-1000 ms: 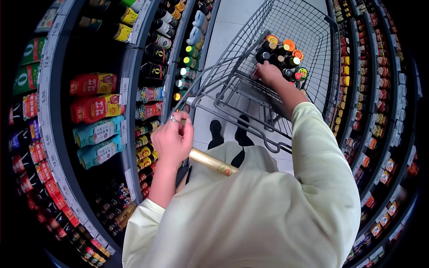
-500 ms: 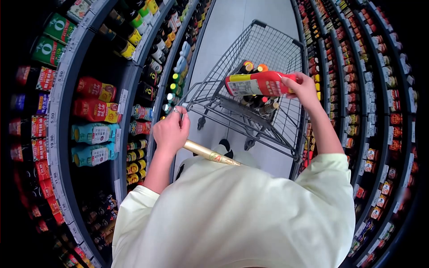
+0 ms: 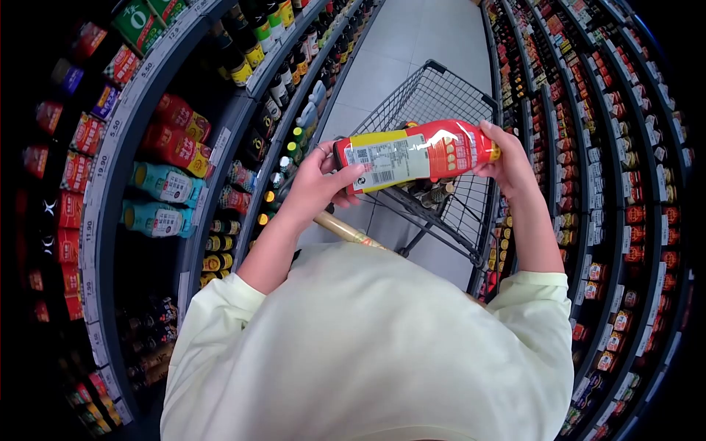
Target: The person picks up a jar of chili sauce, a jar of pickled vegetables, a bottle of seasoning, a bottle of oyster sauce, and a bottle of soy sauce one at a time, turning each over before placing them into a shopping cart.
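Note:
A red and yellow sauce bottle (image 3: 401, 158) lies sideways in front of my chest, its back label with a barcode facing me. My left hand (image 3: 318, 184) is closed around its base end, thumb on the label. At the opposite, narrower end, the fingers of my right hand (image 3: 509, 160) grip the bottle. A gold stick-like object (image 3: 347, 229) is partly visible below my left wrist; what supports it is hidden. Beyond the bottle stands a wire shopping cart (image 3: 482, 99), and a few bottles (image 3: 439, 194) in it are partly covered from view.
Shelves of sauces line both sides of the aisle. On the left shelf (image 3: 147, 88) are red bottles (image 3: 176, 147) and turquoise bottles (image 3: 158, 219) lying with labels toward me. Rows of jars fill the right shelf (image 3: 588, 184). Grey floor (image 3: 412, 37) runs ahead past the cart.
My left hand has moved right and taken hold of the bottle's base. The bottle has come closer to me, still in my right hand. The view has shifted slightly.

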`<state>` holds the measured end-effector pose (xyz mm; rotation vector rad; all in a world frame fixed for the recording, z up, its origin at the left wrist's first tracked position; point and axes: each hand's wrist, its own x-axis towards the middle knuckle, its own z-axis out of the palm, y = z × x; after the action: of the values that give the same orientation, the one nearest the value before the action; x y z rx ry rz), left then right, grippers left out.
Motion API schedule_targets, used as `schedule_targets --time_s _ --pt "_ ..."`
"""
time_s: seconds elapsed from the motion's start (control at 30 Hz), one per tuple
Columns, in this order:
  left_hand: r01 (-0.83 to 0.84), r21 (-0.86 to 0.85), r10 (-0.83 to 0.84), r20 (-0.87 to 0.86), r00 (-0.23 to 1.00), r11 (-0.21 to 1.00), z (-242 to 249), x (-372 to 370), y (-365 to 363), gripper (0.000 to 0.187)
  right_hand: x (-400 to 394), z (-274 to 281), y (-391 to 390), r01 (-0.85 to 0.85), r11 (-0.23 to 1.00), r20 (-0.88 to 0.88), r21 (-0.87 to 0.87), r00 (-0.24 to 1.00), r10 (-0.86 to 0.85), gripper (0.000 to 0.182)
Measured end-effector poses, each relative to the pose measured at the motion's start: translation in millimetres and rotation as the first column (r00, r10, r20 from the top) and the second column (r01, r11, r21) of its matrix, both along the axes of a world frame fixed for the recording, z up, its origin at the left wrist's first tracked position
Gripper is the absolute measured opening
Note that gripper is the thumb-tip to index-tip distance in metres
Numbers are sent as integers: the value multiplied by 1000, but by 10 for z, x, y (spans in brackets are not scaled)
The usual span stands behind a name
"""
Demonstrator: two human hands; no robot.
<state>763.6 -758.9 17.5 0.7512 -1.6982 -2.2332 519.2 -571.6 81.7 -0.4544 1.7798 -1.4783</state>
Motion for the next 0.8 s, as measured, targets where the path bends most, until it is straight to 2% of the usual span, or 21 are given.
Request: schedule_targets --time_s 0.1,0.17,0.23,0.3,0.37,0.4,0.43,0.5,0.53,0.57,0.63,0.67,0.7,0.73,0.77,0.8 --pt "-109 64 108 18 994 992 -94 50 76 53 -24 -136 -141 -29 1000 23 11 999 29 53" --pt "-184 111 184 5 983 977 -121 107 122 49 98 -240 -271 -34 996 -88 -84 996 27 53" --pt "-204 100 201 41 979 974 -77 206 120 48 260 -262 -409 -70 992 -110 -101 992 58 53" --pt "-219 106 217 30 976 970 -26 308 83 47 380 -319 -590 5 974 -127 -226 991 -34 51" --pt "-236 87 238 -11 971 968 -12 428 1 48 528 -274 -752 46 960 -84 -275 994 -72 50" --pt "-238 148 247 -47 968 960 26 501 -49 45 636 -235 -831 68 927 -58 -368 994 -96 49" --pt "-223 91 231 -96 968 971 6 585 -99 49 720 -192 -915 89 887 -31 -453 993 -115 49" --pt "-67 326 165 -284 945 943 -69 806 -287 64 852 -85 -1056 90 864 0 -495 995 -103 51" --pt "-22 406 146 -276 950 913 -70 911 -372 80 918 -26 -1138 71 825 22 -561 997 -70 52" --pt "35 531 170 -332 928 847 -69 991 -422 80 979 23 -1224 51 780 40 -623 999 -34 53" --pt "281 766 193 -463 865 577 -152 1062 -496 76 1081 63 -1399 7 756 35 -654 999 21 59" --pt "280 767 204 -467 861 577 -164 1072 -531 76 1137 63 -1507 -45 696 13 -717 997 79 62" --pt "384 779 120 -499 858 497 -180 1075 -564 75 1184 49 -1607 -94 629 -10 -772 991 135 65" --pt "475 782 38 -533 845 403 -198 1085 -594 73 1215 7 -1693 -134 624 -30 -770 984 174 71" --pt "468 787 49 -529 847 402 -221 1100 -621 73 1268 -23 -1784 -136 628 -24 -766 983 183 71" --pt "554 732 100 -634 767 397 -246 1113 -652 72 1335 -56 -1876 -153 605 11 -782 966 258 71"
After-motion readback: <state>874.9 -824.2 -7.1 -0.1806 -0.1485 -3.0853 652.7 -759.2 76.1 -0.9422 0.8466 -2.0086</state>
